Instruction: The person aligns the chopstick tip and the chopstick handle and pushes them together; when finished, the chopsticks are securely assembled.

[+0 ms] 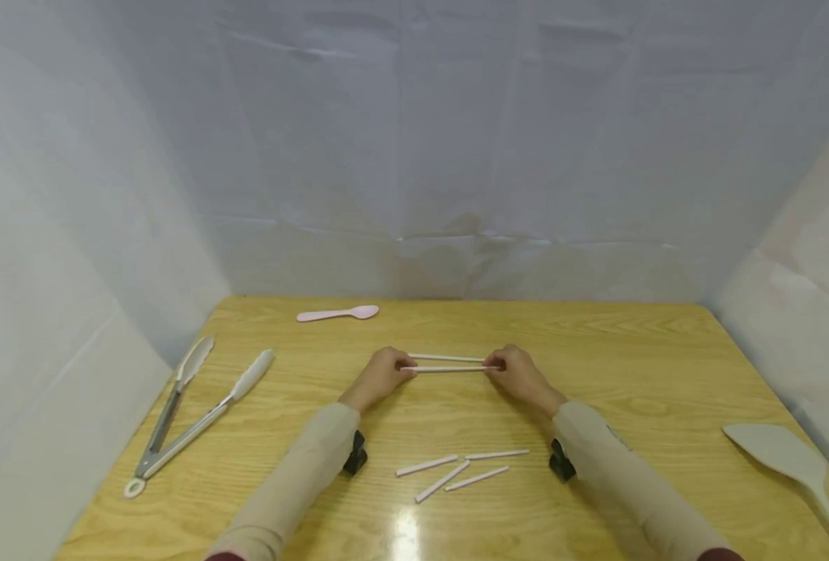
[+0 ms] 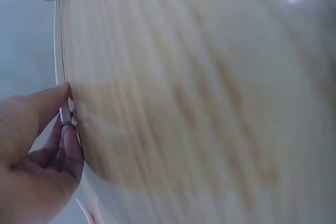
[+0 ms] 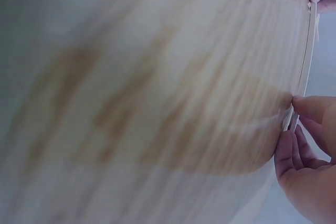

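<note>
Near the middle of the table, my left hand (image 1: 382, 375) and right hand (image 1: 520, 377) pinch opposite ends of a long, thin pale stick (image 1: 449, 369). It lies level between them. Just behind it runs a second pale stick (image 1: 446, 358), its ends close to the fingers; whether it is held too I cannot tell. The left wrist view shows the left thumb and fingers (image 2: 68, 135) on the tip of the pinched stick (image 2: 59, 40). In the right wrist view, the right hand (image 3: 310, 150) grips the other end.
Several shorter pale sticks (image 1: 425, 466) lie between the forearms on the wooden table (image 1: 639, 351). Spread tongs (image 1: 183, 440) lie at the left, a pink spoon (image 1: 337, 314) near the back edge, and a pale spatula (image 1: 782, 456) at the right. Pale sheeting (image 1: 456, 156) surrounds the table.
</note>
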`<state>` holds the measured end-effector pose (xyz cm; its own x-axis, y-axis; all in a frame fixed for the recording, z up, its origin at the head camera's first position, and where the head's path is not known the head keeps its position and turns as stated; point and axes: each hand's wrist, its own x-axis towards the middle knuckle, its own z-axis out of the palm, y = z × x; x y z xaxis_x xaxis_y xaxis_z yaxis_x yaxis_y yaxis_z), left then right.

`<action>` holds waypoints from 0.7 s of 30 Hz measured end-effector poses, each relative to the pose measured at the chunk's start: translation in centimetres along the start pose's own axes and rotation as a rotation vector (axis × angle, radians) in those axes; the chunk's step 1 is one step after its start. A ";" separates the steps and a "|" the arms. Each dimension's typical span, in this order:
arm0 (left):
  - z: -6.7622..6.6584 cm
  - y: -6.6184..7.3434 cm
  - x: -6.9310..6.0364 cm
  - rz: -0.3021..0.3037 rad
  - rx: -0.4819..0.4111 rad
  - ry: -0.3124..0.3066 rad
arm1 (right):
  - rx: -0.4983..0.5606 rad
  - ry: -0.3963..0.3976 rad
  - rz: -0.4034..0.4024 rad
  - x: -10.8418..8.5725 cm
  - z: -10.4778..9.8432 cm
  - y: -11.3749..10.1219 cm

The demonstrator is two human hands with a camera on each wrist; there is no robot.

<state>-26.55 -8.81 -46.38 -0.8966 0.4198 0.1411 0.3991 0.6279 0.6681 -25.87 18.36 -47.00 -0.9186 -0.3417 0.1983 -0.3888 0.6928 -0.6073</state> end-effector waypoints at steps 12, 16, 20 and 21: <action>0.1 0.2 0.1 -0.048 -0.009 -0.008 | 0.009 0.005 0.006 -0.1 -0.2 0.0; 0.0 0.2 0.1 -0.049 -0.006 -0.010 | 0.015 0.000 0.026 -0.1 -0.2 -0.2; 0.0 0.1 0.1 -0.042 -0.002 -0.012 | 0.020 -0.002 0.032 -0.1 -0.2 -0.2; 0.1 0.1 0.1 -0.041 -0.001 -0.012 | 0.024 -0.003 0.035 -0.1 -0.3 -0.3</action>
<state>-26.59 -8.69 -46.36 -0.9101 0.4010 0.1047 0.3614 0.6440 0.6742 -25.68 18.38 -46.67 -0.9314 -0.3195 0.1746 -0.3548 0.6887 -0.6323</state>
